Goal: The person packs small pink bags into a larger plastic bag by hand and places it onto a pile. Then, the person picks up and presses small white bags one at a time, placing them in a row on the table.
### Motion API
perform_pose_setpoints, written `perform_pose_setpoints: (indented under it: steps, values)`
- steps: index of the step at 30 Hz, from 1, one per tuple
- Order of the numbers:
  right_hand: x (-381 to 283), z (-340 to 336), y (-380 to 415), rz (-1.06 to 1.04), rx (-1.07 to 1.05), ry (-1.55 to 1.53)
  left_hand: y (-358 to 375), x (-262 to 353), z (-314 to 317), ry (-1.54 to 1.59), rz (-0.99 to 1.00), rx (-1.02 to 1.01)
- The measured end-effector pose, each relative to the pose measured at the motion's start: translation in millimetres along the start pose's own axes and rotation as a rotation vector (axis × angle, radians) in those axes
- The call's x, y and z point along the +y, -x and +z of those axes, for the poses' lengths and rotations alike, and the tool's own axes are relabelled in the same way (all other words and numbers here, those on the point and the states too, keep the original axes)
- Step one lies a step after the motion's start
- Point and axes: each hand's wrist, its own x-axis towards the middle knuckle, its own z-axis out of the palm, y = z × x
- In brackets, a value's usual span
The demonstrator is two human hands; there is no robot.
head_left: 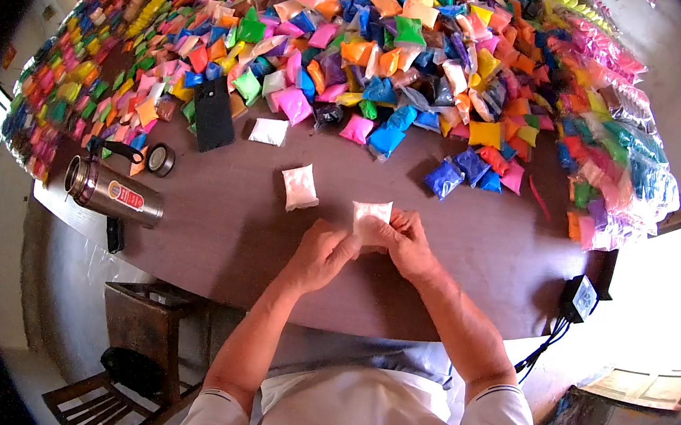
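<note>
A small pale pink packet [372,211] is held upright over the brown table [232,235] near its front edge. My right hand [409,245] pinches its lower right part between thumb and fingers. At the packet's lower left is my left hand [325,252], closed, with the thumb and fingertips at its edge; whether it grips the packet is hard to make out. Another pale pink packet [300,188] lies on the table, up and left of my hands. Farther back lies a white packet [269,132].
A large heap of colourful packets [381,89] covers the table's far side. A dark phone-like object [214,114], a steel flask [117,193] and its lid [160,160] lie at left. Blue packets [445,178] lie right of centre. A black box with cables [580,299] is at the right edge.
</note>
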Motion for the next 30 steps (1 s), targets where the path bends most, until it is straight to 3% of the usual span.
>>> perform_pose_setpoints:
  steps: [12,28,30]
  values:
    - [-12.8,0.6,4.7,0.107,0.076,0.157,1.8,0.0,-0.6,0.101,-0.112,-0.04]
    - [-7.7,3.2,2.9,0.028,0.035,0.065,2.0,1.9,0.2,0.049,-0.041,0.029]
    - [-10.2,1.3,3.9,0.101,0.031,0.212,2.4,-0.4,0.7,0.049,-0.046,0.017]
